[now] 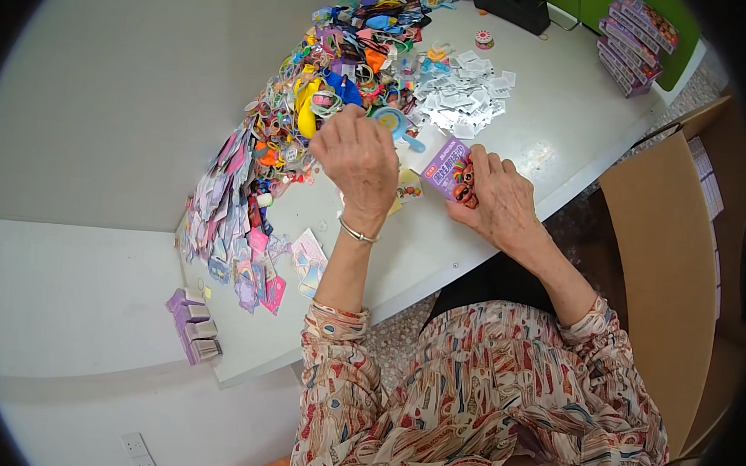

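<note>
My right hand point(503, 198) grips a small purple printed box point(451, 174) over the table, fingers along its right side. A pale flap point(423, 151) stands out at the box's left end. My left hand point(359, 159), with a bracelet at the wrist, is raised left of the box, in front of a heap of small colourful trinkets point(312, 114). Its fingers are curled in, and what they hold, if anything, is hidden. Close to its knuckles is a light blue round thing with a handle point(390, 120). A small yellow printed piece point(408, 189) lies between my hands.
Many small white packets point(465, 93) lie beyond the box. Colourful cards point(230, 203) are piled at left, with purple boxes point(194, 329) at the table's left end. More purple boxes point(636, 44) are stacked far right, by a green panel. A cardboard carton point(656, 276) stands right.
</note>
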`<action>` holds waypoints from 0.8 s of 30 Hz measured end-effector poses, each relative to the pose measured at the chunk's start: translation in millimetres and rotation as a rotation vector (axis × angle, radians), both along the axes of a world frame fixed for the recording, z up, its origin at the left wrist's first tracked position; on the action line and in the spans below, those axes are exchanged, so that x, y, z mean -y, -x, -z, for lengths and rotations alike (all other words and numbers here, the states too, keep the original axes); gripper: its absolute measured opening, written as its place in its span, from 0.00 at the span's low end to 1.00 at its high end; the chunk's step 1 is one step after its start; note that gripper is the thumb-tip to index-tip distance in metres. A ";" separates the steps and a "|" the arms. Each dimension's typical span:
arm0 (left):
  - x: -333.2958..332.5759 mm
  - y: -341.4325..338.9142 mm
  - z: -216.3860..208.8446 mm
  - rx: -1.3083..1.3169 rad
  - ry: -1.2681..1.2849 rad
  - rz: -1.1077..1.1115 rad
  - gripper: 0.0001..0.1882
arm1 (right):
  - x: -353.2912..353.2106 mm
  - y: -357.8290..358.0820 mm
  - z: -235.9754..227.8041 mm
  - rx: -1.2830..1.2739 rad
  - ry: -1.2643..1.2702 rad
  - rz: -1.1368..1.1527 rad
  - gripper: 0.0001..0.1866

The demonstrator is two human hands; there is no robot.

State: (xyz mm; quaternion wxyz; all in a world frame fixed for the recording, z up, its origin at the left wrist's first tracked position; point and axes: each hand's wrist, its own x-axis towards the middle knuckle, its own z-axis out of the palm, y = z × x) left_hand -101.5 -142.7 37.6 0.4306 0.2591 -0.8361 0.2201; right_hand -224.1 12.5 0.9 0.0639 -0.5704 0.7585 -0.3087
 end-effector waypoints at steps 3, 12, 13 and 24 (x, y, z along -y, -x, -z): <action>-16.6 3.3 5.2 0.007 -0.033 0.072 0.06 | -1.0 -2.0 0.6 0.002 0.017 -0.013 0.35; -27.1 -19.5 -18.9 -0.125 0.003 0.006 0.08 | -10.8 6.6 14.1 0.117 0.192 -0.060 0.37; -26.8 -23.4 -21.1 -0.146 0.022 -0.014 0.08 | -11.3 7.5 16.2 0.137 0.240 -0.081 0.38; -67.7 -80.7 57.2 0.143 -0.450 -0.113 0.04 | -4.0 -7.9 29.7 0.338 0.316 -0.095 0.42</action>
